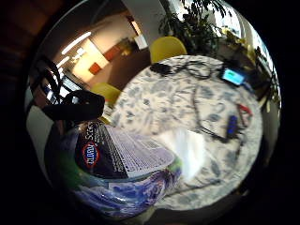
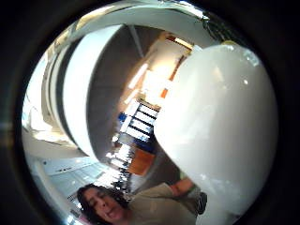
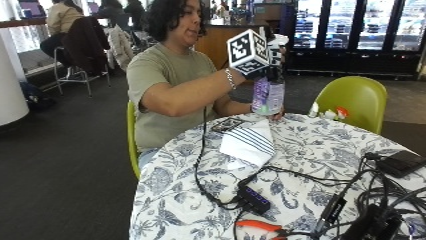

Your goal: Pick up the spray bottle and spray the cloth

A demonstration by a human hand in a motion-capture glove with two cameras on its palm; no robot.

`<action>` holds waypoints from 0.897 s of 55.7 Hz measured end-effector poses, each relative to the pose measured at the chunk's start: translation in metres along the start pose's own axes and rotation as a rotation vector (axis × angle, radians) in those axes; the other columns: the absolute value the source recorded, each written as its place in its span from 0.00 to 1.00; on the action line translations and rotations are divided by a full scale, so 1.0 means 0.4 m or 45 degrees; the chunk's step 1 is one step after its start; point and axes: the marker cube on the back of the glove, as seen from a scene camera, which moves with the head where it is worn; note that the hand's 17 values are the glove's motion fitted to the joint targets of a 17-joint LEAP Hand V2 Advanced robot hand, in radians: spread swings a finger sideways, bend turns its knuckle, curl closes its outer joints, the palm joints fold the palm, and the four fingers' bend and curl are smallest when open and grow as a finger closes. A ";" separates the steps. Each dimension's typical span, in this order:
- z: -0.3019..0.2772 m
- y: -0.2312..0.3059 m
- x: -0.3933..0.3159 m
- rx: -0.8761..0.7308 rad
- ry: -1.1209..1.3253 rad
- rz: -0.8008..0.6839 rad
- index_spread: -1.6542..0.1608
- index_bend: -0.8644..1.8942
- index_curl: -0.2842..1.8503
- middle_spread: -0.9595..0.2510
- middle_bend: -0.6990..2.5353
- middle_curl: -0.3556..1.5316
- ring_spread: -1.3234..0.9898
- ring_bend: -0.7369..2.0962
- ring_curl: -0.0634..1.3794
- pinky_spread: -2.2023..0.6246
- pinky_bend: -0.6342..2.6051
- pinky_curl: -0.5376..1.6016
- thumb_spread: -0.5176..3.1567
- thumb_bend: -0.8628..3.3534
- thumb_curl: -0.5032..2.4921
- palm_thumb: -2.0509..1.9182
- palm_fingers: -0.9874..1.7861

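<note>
In the outside view the spray bottle (image 3: 268,95), clear with a purple and green label, is held upright in the air above the table's far edge. My gloved right hand (image 3: 274,62) grips its upper part, mostly hidden behind the marker cube. The person's bare hand (image 3: 277,117) is just under the bottle's base. The cloth (image 3: 249,142), white with dark blue stripes, lies on the floral tablecloth (image 3: 313,150) below and slightly in front of the bottle. The little finger side palm view shows the bottle's label (image 1: 122,154) close by and the cloth (image 1: 185,146) on the table. The bottle's white top (image 2: 220,126) fills the thumb side palm view.
Black cables (image 3: 200,170) run across the table to a small black hub (image 3: 253,199). Orange-handled pliers (image 3: 261,226) lie at the near edge. Black devices (image 3: 399,162) and a tangle of wires are on the right. A green chair (image 3: 353,100) stands behind the table.
</note>
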 end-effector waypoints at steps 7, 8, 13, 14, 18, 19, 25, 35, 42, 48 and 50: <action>0.185 -0.043 0.057 0.061 -0.168 0.008 0.77 0.42 0.40 0.64 0.39 0.47 0.49 0.49 0.38 0.68 0.32 0.45 0.20 0.20 0.42 0.77 0.84; 0.205 -0.048 0.068 0.052 -0.175 0.004 0.77 0.42 0.40 0.64 0.39 0.47 0.49 0.49 0.38 0.68 0.32 0.45 0.20 0.20 0.42 0.77 0.84; 0.289 -0.062 0.127 0.020 -0.192 0.011 0.77 0.42 0.40 0.64 0.39 0.47 0.49 0.49 0.38 0.68 0.32 0.45 0.20 0.20 0.42 0.77 0.84; 0.303 -0.062 0.137 0.021 -0.195 0.020 0.77 0.42 0.40 0.64 0.39 0.47 0.49 0.49 0.38 0.68 0.32 0.45 0.20 0.20 0.42 0.77 0.84; 0.343 -0.060 0.174 0.051 -0.195 0.061 0.77 0.42 0.40 0.64 0.39 0.47 0.49 0.49 0.38 0.68 0.32 0.45 0.20 0.20 0.42 0.77 0.84; 0.349 -0.059 0.183 0.060 -0.190 0.066 0.77 0.42 0.41 0.64 0.39 0.47 0.49 0.49 0.38 0.68 0.32 0.45 0.20 0.20 0.42 0.77 0.84; 0.374 -0.051 0.222 0.116 -0.181 0.079 0.77 0.42 0.41 0.64 0.39 0.47 0.49 0.49 0.38 0.68 0.33 0.45 0.20 0.20 0.42 0.77 0.84; 0.377 -0.041 0.234 0.217 -0.166 0.051 0.77 0.42 0.41 0.64 0.39 0.47 0.49 0.49 0.38 0.68 0.32 0.45 0.20 0.20 0.42 0.77 0.84; 0.377 -0.043 0.237 0.246 -0.155 0.042 0.77 0.42 0.41 0.64 0.39 0.47 0.48 0.49 0.38 0.68 0.32 0.45 0.20 0.20 0.42 0.77 0.84; 0.377 -0.042 0.235 0.250 -0.162 0.046 0.77 0.42 0.41 0.64 0.39 0.47 0.48 0.50 0.38 0.68 0.32 0.45 0.20 0.20 0.42 0.77 0.85; 0.376 -0.042 0.235 0.244 -0.166 0.046 0.77 0.42 0.41 0.64 0.39 0.47 0.48 0.50 0.38 0.68 0.32 0.45 0.20 0.20 0.42 0.77 0.85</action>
